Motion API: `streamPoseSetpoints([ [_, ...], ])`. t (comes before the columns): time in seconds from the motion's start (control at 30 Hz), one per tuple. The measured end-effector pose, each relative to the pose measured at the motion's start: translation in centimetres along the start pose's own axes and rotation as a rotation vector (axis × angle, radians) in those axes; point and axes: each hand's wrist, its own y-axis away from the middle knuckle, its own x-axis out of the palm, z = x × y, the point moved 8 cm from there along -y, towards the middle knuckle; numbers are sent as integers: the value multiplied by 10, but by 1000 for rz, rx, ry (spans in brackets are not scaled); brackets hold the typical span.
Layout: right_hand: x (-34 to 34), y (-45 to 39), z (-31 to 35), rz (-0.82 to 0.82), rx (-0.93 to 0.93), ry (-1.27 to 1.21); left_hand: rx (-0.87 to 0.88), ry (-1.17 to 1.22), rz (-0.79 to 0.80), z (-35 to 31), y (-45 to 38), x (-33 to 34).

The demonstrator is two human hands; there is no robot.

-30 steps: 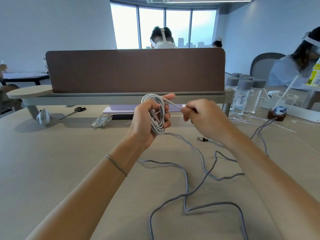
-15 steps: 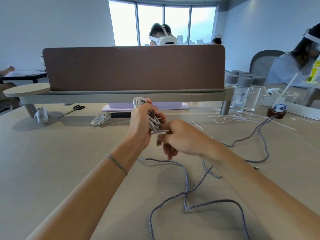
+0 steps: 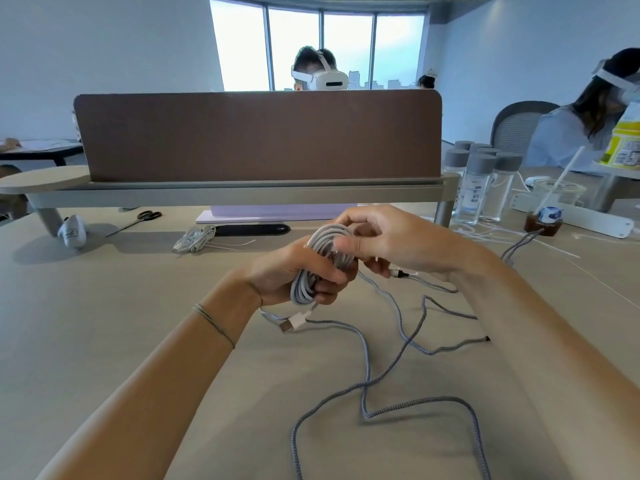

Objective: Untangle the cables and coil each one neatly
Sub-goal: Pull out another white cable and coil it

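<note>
Here, at the centre of the frame, the left hand (image 3: 294, 268) grips a coiled bundle of smooth white cable (image 3: 322, 261) raised above the pale beige desk (image 3: 104, 323), fingers curled round its lower loops, while the right hand (image 3: 384, 237) clasps the upper part of the same coil with thumb pressed across the strands. A white USB plug (image 3: 292, 322) hangs from the bottom of the coil, just over the desk. Below and to the right of the hands, a loose grey-blue braided cable (image 3: 367, 386) sprawls over the desk in crossing loops that run to the lower edge of the frame; a second braided strand leads toward the right edge, near a small brown cup with a blue-and-white ball on top (image 3: 543, 221). In the left middle of the frame lies a small bundled white cable (image 3: 194, 239), well apart from the hands, with black-handled scissors (image 3: 145, 218) further left. A brown divider panel (image 3: 258, 136) spans the upper middle. At the right, clear plastic bottles with grey caps (image 3: 479, 188) carry labels too small to read, and a yellow carton (image 3: 623, 143) at the right edge bears print that is also illegible. A person wearing a white headset (image 3: 322, 77) sits behind the panel.
</note>
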Motion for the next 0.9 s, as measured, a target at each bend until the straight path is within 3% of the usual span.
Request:
streamPoseSetpoints([
  [0.23,2,-3,2,-50,1,106,14,58,62,3,-6,12],
  [0.4,-3,-1,3,-82,-12,-100,4,264,83,4,-7,15],
  [0.6,3,-1,5,-41,16,28,27,127,23,4,-6,13],
  [0.77,-1,-1,10,-175,-45,243,25,150,5,5,-8,14],
  [0.9,3,4,23,-405,-125,418,39,48,-175,4,-6,1],
])
